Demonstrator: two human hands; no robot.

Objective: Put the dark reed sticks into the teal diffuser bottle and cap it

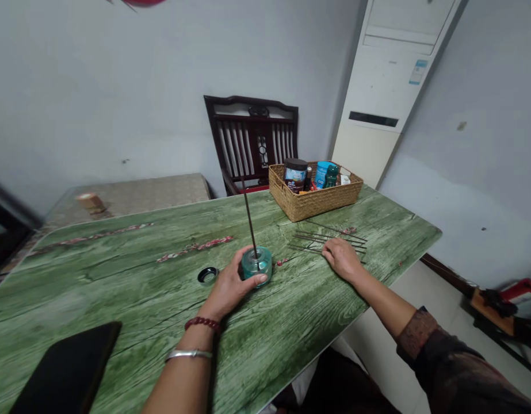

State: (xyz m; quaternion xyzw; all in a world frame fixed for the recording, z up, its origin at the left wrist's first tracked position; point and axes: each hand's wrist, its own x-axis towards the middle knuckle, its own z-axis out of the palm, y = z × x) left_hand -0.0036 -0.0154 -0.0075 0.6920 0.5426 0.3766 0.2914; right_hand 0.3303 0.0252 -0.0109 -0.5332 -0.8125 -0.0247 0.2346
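Green wood-print tabletop (118,299) carries a teal glass holder (257,265), clasped at its side by the left hand (228,284). Right hand (343,259) lies open, resting on loose dark sticks (310,242). Thin dark stick (249,221) stands in the holder, long axis near upright, top leaning away and left. Risk: a loose seat could let it tip.

Two hands (229,287) (343,259), one glass holder (256,265), one basket (316,198)
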